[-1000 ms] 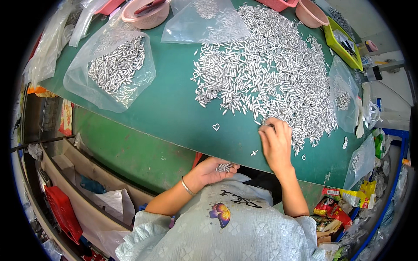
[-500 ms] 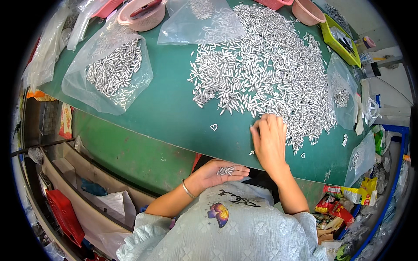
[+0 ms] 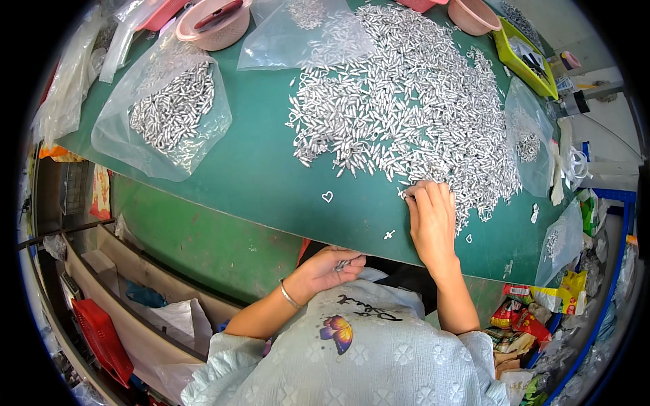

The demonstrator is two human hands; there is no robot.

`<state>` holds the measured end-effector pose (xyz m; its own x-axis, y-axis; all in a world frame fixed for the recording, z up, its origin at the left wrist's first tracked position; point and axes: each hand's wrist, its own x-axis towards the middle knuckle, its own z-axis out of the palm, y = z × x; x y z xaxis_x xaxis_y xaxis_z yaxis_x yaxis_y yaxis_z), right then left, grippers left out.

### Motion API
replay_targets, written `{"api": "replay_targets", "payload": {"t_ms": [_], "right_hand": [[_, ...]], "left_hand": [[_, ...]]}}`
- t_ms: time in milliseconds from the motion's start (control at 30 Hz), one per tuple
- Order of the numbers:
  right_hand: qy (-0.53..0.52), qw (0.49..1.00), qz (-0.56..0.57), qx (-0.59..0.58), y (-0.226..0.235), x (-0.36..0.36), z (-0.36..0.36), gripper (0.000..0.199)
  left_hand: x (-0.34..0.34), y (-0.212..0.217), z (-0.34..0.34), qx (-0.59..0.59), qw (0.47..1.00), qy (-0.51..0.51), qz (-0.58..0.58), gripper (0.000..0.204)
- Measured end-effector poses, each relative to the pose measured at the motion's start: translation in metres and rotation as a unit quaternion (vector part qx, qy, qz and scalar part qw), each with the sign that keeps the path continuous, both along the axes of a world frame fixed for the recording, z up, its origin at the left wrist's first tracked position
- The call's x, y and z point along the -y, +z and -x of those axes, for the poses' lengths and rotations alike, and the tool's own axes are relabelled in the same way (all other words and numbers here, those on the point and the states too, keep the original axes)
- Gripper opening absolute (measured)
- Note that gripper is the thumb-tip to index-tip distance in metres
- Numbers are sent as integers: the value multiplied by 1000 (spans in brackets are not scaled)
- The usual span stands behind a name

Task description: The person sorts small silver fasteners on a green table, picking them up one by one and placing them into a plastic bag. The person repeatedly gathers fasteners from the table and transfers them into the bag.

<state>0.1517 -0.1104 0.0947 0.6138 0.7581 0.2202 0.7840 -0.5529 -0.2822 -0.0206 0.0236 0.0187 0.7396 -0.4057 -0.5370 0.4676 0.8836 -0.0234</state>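
Observation:
A broad pile of small silver bullet-shaped metal pieces [image 3: 406, 101] covers much of the green table [image 3: 264, 196]. At the pile's near edge my right hand [image 3: 433, 220] has its fingers bent and drawn together, tips down among the pieces. What lies between those fingertips is hidden. My left hand [image 3: 330, 271] is palm up just off the table's front edge, its fingers curled over several of the silver pieces. On the table near my hands lie a heart-shaped outline piece [image 3: 328, 197], a small cross-shaped piece [image 3: 388, 235] and a smaller heart [image 3: 468, 239].
A clear plastic bag [image 3: 220, 132] with many silver pieces lies at left. Another clear bag [image 3: 271, 51] reaches the pile's far left side. Pink basket [image 3: 223, 34] and yellow-green tray [image 3: 518, 64] stand at the back. Smaller bags [image 3: 542, 169] lie on the right.
My left hand has gone from flat and open to curled over its pieces. My right hand has shifted slightly right, and the cross-shaped piece beside it shows more fully.

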Motion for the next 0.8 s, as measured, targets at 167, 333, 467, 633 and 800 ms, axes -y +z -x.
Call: {"api": "replay_targets", "payload": {"t_ms": [167,333,467,633,800], "right_hand": [[43,997,1,-70,23,14,1,17],[41,997,-65,-20,16,-4,-9,17],[44,999,-11,-6,3,-6,-14,13],[66,997,41,-1,11,-5,-15,8],[62,997,9,-40,12,-2,-18,7]], "left_hand": [[0,-8,6,36,997,-72,8,30],[10,5,-2,21,997,-66,-40,31],[10,16,-5,15,995,-68,-68,28],[14,8,-2,20,996,-46,-73,28],[16,8,-4,28,996,-44,-69,28]]}}
